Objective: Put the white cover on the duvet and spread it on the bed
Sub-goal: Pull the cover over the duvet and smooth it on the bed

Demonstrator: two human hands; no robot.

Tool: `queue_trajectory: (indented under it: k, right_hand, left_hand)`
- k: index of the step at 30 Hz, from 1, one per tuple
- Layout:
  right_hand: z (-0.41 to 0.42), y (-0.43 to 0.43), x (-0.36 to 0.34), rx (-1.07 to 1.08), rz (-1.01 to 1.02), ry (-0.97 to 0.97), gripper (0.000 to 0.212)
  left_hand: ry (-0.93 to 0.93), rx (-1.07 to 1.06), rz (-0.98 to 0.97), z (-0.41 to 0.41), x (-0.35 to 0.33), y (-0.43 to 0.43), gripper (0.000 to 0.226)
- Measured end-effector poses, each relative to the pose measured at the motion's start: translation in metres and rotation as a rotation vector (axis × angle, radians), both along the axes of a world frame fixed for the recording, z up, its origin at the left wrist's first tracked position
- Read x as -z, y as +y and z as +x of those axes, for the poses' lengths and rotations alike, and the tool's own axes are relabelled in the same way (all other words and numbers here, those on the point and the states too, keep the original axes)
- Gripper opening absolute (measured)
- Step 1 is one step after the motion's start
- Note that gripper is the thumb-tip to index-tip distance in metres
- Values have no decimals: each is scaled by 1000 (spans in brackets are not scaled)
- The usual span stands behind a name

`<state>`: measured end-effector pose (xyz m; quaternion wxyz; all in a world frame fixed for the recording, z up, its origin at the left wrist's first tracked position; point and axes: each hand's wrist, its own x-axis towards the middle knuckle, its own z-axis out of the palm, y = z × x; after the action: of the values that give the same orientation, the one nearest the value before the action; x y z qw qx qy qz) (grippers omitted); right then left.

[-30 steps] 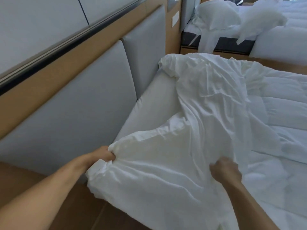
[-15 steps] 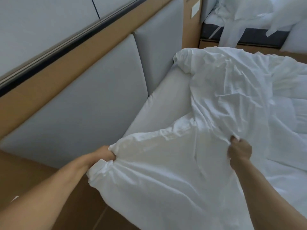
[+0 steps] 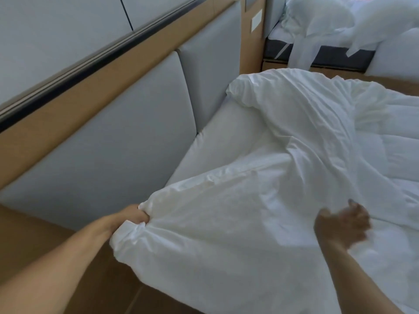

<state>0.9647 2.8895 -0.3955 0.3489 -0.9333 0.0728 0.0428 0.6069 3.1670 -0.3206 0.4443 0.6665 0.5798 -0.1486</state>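
The white cover (image 3: 226, 234) lies bunched over the duvet (image 3: 399, 152) on the bed (image 3: 222, 141), its near corner gripped by the left hand (image 3: 137, 217). The right hand (image 3: 342, 225) has released its pinched fold and hovers with fingers spread, probably seeking a fresh hold to pull the cover along.

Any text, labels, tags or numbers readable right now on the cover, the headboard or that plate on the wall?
None can be read.
white cover: no tag or print in view.
wall plate: looks blank, small and soft in focus.
headboard: plain panels, no lettering.
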Motion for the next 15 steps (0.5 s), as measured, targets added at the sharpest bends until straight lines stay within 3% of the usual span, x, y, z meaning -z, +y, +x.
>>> queue_trajectory:
  k: [2,4,7,10,13,15]
  right_hand:
    - [-23,42,-11,-340,144,-37,45]
    - [-41,88,-22,-489,334,217,51]
    - [-46,133,-23,-354,519,679,63]
    - [-32,153,-14,-246,590,922,55]
    - [-19,168,-1,-179,586,828,33]
    - [-18,181,2,-225,501,642,37]
  left_hand:
    - [3,16,-25,-2,3,1,29]
    - [19,48,-51,-3,6,1,32]
    - [35,107,-92,-5,4,-3,45]
    - [99,290,-144,1,1,-5,40]
    - [179,450,-241,13,0,-10,46]
    - [165,406,-395,17,-6,-7,58]
